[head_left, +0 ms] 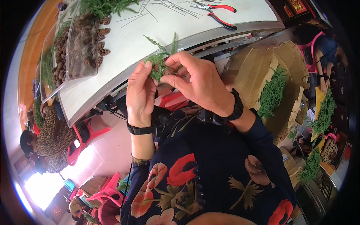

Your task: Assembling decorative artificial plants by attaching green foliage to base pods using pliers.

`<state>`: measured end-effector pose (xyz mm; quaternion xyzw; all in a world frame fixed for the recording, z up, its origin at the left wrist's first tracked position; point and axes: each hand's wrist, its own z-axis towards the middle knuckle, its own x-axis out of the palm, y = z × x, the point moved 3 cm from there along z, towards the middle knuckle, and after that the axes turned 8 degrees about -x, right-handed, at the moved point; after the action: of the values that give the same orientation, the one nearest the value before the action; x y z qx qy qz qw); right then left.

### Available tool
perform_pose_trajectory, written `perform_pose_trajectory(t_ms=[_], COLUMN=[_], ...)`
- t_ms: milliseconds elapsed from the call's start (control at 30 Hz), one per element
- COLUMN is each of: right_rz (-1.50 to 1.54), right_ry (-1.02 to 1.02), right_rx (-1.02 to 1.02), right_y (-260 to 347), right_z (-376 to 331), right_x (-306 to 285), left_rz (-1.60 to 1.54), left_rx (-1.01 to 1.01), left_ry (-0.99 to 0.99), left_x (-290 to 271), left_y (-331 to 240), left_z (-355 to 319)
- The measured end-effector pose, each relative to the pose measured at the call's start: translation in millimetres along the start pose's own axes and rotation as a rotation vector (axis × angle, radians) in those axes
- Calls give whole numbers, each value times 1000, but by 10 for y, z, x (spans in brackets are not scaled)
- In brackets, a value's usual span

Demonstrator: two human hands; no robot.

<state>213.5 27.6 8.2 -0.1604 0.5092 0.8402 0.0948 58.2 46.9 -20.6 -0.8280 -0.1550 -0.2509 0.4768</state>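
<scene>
Close to the table's front edge, both hands meet around a small sprig of green artificial fir (157, 66). My left hand (140, 88) pinches its leafy side between thumb and fingers. My right hand (198, 80) curls in from the other side, thumb and fingertips closed on the sprig's base, where a brown pine cone (168, 70) partly shows. Two thin green tips point away toward the table. The fingers hide much of the stem. Beyond, on the white tabletop (131, 45), lie pliers (217, 15) with red and black handles.
Clear plastic bins (84, 47) of pine cones stand at the table's left, with loose cones (102, 35) beside them. Thin wires (172, 7) lie at the back. An open cardboard box (251, 63) with green sprigs (273, 90) is at right. Other people sit around at left and right.
</scene>
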Motion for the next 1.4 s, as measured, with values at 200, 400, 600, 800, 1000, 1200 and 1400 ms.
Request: perform_pose_trajectory(t_ms=[200, 400, 600, 800, 1000, 1200, 1400], right_rz=[101, -102, 64, 76, 94, 83, -25], right_ry=[-86, -147, -174, -165, -126, 76, 218], right_rx=[-8, -176, -3, 8, 5, -38, -310], right_y=[-4, -21, -24, 6, -14, -26, -6], right_z=[-75, -60, -122, -173, -210, -93, 322], right_x=[1, -4, 28, 43, 48, -146, -320], left_rz=[-62, 56, 143, 342, 782, 934, 1055], left_rx=[13, 28, 120, 317, 589, 689, 630], left_ry=[24, -8, -88, -150, -271, -346, -250], left_x=[-4, 114, 166, 238, 214, 169, 215], left_y=[-7, 26, 88, 112, 60, 55, 123], left_z=[-19, -71, -113, -217, -255, -272, -269])
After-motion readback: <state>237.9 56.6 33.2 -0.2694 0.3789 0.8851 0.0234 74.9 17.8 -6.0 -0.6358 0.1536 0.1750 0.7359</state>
